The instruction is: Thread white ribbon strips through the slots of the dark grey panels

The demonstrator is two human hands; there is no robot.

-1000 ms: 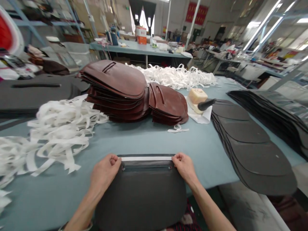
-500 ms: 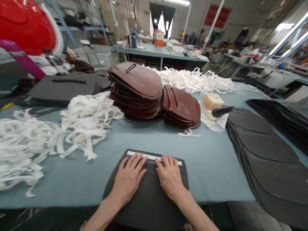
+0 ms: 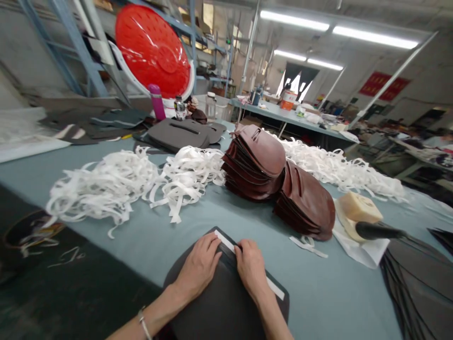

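Head view: Two bare hands work over one dark panel (image 3: 226,307) at the near edge of a blue-green table (image 3: 325,293). The left hand (image 3: 200,264) and right hand (image 3: 252,267) lie palm down, fingers pressing on one white strip (image 3: 275,289) along the panel's far edge, neither closed around anything. Beyond stand two stacks of brown panels (image 3: 304,200), side by side, and three heaps of white strips (image 3: 106,184), two at left and one behind. One pale block (image 3: 361,208) sits by one black handle (image 3: 380,231). Lettering on one red banner (image 3: 385,86) and one orange-and-white box (image 3: 288,99) is too small to read.
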